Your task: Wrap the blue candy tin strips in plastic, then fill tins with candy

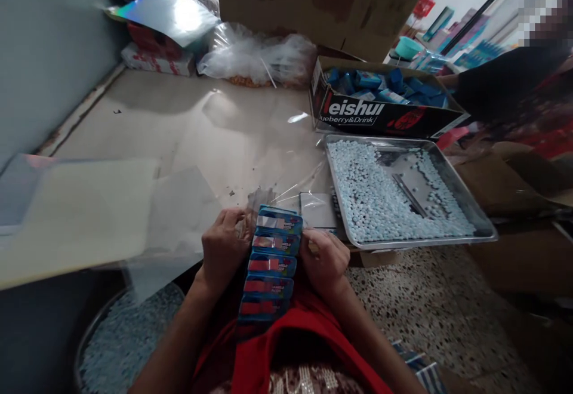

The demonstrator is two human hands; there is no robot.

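A row of several small blue packs (pixel 274 265) with printed labels runs from the table's front edge down onto my red apron. Clear plastic film (pixel 264 198) shows around the far end of the row. On the left of that end, my left hand (pixel 225 248) is closed with its fingers pinched on the film. My right hand (pixel 326 256) is closed at the right side of the row, thumb and fingertips pressed together at the edge of the upper packs. What exactly lies between the right fingertips is hidden.
A metal tray (pixel 487 233) of pale blue candies stands at right, behind it a black carton (pixel 389 120) of blue packs. Plastic bags (pixel 264 54) lie at the back. Film sheets (pixel 89 215) cover the left. Below is a tub (pixel 83 346) of candies. Another person's sleeve (pixel 505 83) shows at right.
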